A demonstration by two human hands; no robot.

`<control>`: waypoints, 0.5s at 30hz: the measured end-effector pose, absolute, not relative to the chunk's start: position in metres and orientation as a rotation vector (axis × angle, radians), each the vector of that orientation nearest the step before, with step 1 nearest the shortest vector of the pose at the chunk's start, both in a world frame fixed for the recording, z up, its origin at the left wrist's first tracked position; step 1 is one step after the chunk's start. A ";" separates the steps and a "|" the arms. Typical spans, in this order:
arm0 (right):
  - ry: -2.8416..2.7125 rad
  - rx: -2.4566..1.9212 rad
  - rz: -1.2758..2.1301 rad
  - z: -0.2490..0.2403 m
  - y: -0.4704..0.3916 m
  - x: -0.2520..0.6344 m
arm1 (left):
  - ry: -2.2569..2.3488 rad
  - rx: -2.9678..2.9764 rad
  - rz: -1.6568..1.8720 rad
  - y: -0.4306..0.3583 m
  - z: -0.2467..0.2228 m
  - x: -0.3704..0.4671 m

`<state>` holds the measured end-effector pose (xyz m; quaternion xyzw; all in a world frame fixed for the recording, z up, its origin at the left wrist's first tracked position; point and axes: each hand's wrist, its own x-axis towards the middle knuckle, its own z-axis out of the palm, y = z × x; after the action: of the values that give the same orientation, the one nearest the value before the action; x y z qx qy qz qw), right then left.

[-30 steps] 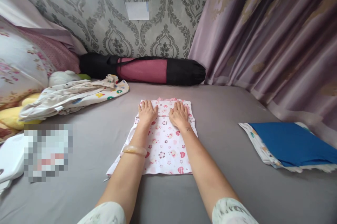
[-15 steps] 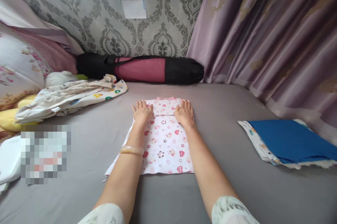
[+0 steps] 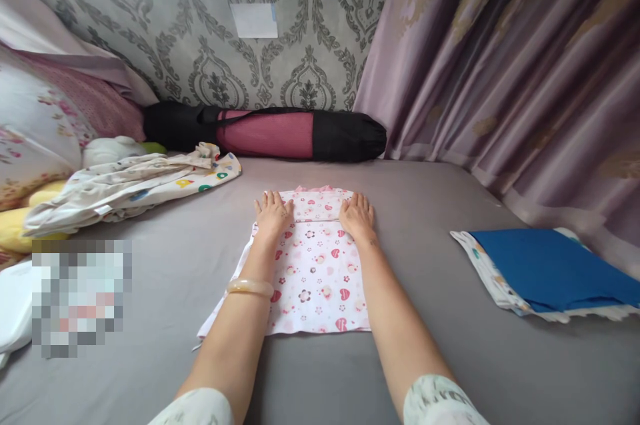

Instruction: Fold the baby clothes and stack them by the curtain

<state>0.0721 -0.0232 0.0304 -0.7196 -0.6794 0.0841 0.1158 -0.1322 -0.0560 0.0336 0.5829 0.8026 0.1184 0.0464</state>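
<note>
Grey bedsheet (image 3: 415, 218) underlies folded white heart-printed fabric (image 3: 314, 272); left hand (image 3: 273, 214) and right hand (image 3: 357, 215) lie flat, unclenched, across its far corners.

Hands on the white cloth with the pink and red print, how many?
2: the left hand rests at the far left corner of the printed cloth, the right hand at its far right corner.

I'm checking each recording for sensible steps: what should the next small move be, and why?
Probably fold the far band of the white cloth printed with red hearts and flowers over the near part: the left hand and right hand lie flat at the band's two ends, and the near part looks fairly smooth.
</note>
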 end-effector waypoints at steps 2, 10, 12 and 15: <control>-1.995 -2.111 0.241 0.027 -0.023 0.072 | 2.437 1.758 0.329 -0.055 0.030 -0.133; -2.008 -2.075 0.193 0.037 -0.025 0.069 | 2.432 1.790 0.376 -0.055 0.036 -0.131; -2.085 -1.972 0.123 0.042 -0.028 0.063 | 2.398 1.917 0.405 -0.055 0.037 -0.123; -2.238 -1.825 0.102 0.043 -0.034 0.051 | 2.272 2.095 0.364 -0.055 0.035 -0.111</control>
<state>0.0508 -0.0335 0.0430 -0.6265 -0.7684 0.0349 0.1258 -0.1105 -0.0555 0.0348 0.6731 0.7300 0.1171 0.0150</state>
